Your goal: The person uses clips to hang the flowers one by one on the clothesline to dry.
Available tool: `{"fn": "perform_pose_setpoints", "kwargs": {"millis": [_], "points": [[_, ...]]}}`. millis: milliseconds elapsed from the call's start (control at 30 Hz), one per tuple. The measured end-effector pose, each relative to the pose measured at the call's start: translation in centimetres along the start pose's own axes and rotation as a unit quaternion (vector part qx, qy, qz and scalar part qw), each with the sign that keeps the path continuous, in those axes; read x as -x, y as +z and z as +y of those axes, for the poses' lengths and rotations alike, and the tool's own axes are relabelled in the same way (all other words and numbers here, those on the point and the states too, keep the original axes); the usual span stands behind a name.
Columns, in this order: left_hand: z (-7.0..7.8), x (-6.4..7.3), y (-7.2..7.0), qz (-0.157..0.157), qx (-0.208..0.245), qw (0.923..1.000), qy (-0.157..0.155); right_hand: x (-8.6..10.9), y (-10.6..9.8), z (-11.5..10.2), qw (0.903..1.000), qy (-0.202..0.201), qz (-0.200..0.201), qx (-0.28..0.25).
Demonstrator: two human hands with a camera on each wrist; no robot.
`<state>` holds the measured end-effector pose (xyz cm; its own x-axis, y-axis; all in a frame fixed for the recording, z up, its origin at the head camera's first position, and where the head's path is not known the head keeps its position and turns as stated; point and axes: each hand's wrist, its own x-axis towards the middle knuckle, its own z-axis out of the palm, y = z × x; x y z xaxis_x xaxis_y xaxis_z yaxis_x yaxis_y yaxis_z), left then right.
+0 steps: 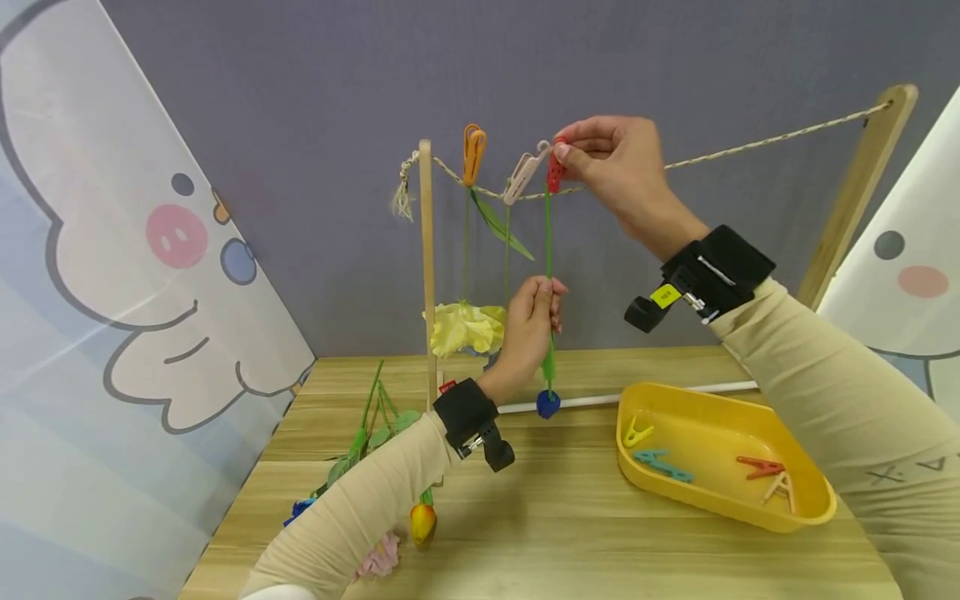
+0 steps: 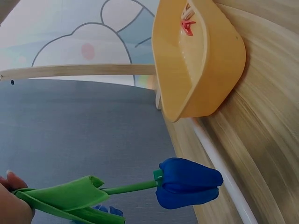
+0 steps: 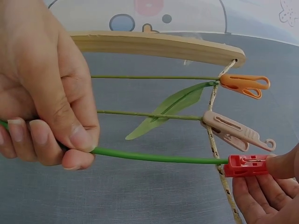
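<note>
Blue tulip [image 1: 548,405]: held head-down below the rope [image 3: 226,189], stem [image 1: 548,229] clasped in left-hand grip [image 1: 531,317]. Red clothespin [image 1: 555,173]: met stem's end at the rope, was pinched in right-hand grip [image 1: 622,167].

Looks like smooth, glossy plastic on the tub [image 1: 697,454] and red peg [image 3: 245,165]; matt cloth on the tulip [image 2: 187,183]; rough fibre along the rope [image 3: 228,195]; smooth wood on the post [image 3: 159,48]; shows satiny wood grain across the bench [image 1: 570,508].
</note>
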<state>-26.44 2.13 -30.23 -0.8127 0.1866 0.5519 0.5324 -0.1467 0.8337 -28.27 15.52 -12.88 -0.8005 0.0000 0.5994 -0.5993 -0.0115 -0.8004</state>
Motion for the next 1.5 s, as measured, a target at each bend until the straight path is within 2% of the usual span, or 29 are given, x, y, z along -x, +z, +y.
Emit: {"fn": "perform_pose_setpoints", "kwargs": {"millis": [433, 633, 867, 967, 1067, 1133, 1200, 1300, 1367, 1433, 1500], "points": [[0.0, -0.1, -0.4, -0.009, -0.011, 0.9999, -0.004, 0.0, 0.8, 0.1, 0.9986, 0.031, -0.003, 0.043], [-0.2, 0.1, -0.7, -0.003, -0.023, 0.9997, -0.005, 0.3, 0.5, 0.3, 0.9955, 0.046, -0.022, 0.079], [-0.5, 0.2, -0.9, -0.008, -0.013, 0.9999, -0.004, 0.5, -0.3, 0.5, 0.9923, 0.055, -0.051, 0.099], [-0.4, 0.6, -1.2, -0.012, -0.042, 0.999, -0.001, 0.6, -0.5, 0.7, 0.9935, 0.043, -0.062, 0.086], [0.2, 1.6, -1.6, -0.014, -0.108, 0.9941, 0.002, 0.9, -0.8, 0.9, 0.9951, 0.027, -0.066, 0.069], [0.7, 2.3, -1.9, -0.015, -0.143, 0.9894, 0.02, 1.0, -0.9, 1.0, 0.9958, 0.016, -0.066, 0.061], [1.2, 2.9, -2.1, -0.011, -0.162, 0.9854, 0.052, 1.2, -0.9, 1.0, 0.9966, 0.009, -0.062, 0.052], [1.7, 3.4, -2.8, 0.0, -0.175, 0.9776, 0.117, 1.4, -1.1, 1.0, 0.9975, -0.002, -0.058, 0.04], [2.0, 3.8, -3.4, 0.006, -0.176, 0.9738, 0.144, 1.5, -1.2, 1.0, 0.9981, -0.008, -0.052, 0.032], [2.3, 4.4, -4.2, 0.009, -0.178, 0.9721, 0.153, 1.6, -1.4, 0.9, 0.998, -0.018, -0.047, 0.039], [2.6, 5.2, -5.2, 0.01, -0.181, 0.9725, 0.146, 1.8, -1.6, 0.8, 0.9979, -0.027, -0.043, 0.041]]}}
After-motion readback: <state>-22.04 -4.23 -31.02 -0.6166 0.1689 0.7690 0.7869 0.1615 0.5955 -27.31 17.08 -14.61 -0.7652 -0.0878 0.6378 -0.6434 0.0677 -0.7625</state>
